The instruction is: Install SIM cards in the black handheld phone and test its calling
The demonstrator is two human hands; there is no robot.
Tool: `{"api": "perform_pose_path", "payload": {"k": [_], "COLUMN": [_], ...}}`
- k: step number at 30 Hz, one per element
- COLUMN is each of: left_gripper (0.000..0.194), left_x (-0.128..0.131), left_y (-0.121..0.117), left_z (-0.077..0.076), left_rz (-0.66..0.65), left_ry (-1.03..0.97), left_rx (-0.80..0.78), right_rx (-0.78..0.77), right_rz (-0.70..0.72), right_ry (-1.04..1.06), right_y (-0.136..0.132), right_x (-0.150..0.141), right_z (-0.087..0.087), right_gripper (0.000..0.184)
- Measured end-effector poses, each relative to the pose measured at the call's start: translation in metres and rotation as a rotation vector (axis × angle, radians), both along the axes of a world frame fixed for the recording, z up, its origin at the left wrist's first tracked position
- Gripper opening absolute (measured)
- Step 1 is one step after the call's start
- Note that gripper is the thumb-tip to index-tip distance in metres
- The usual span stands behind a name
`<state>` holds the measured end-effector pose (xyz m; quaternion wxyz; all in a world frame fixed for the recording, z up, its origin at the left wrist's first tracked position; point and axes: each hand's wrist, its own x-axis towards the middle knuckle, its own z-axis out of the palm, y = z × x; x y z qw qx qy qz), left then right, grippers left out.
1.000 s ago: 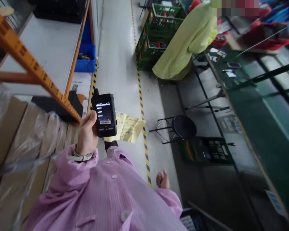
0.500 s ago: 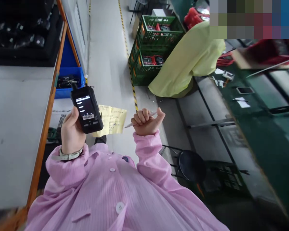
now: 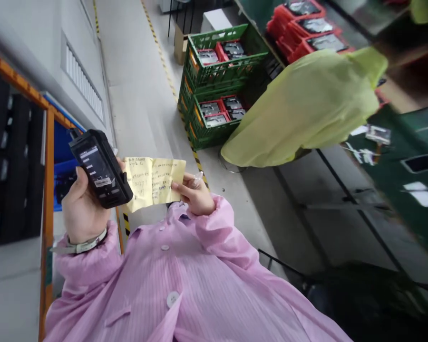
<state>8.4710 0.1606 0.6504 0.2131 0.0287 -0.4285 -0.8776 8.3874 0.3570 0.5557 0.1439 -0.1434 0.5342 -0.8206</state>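
Note:
My left hand point(image 3: 82, 209) grips a black rugged handheld terminal point(image 3: 100, 168), its lit screen facing up, and also pinches the left end of a yellow paper note point(image 3: 153, 183). Handwritten lines cover the note, which is stretched between both hands. My right hand point(image 3: 196, 194) holds the note's right edge between its fingers. A small shiny tip shows by those fingers, perhaps of a pen, though most of it is hidden. A pale strap circles my left wrist, and both sleeves are pink.
Stacked green crates point(image 3: 217, 85) holding red-trayed devices stand on the floor ahead, beside a yellow-green plastic sheet point(image 3: 299, 109). An orange-framed shelf point(image 3: 49, 156) runs along the left. A green workbench point(image 3: 395, 156) lies to the right, with red trays point(image 3: 306, 28) beyond.
My right hand has risen from low by my body and now holds the note's right edge. The note has been pulled flat, and the view has turned, bringing more crates into sight.

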Motion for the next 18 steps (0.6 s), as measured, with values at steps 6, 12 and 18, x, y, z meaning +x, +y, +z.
{"api": "perform_pose_path", "payload": {"k": [6,12,18], "left_gripper": [0.047,0.042,0.05], "left_x": [-0.026,-0.081,-0.23], "left_y": [0.015,0.001,-0.086], "left_z": [-0.016,0.002,0.047], "left_rz": [0.174,0.299,0.236], "left_ry": [-0.093,0.048,-0.058], "left_rx": [0.11,0.24,0.364], "right_rx": [0.029,0.148,0.313], "right_rz": [0.15,0.279,0.2], "right_ry": [0.173,0.355,0.568], "right_y": [0.028,0.008,-0.074], "right_x": [-0.046,-0.132,-0.303], "right_z": [0.02,0.074,0.152], "right_gripper": [0.047,0.036,0.034]}}
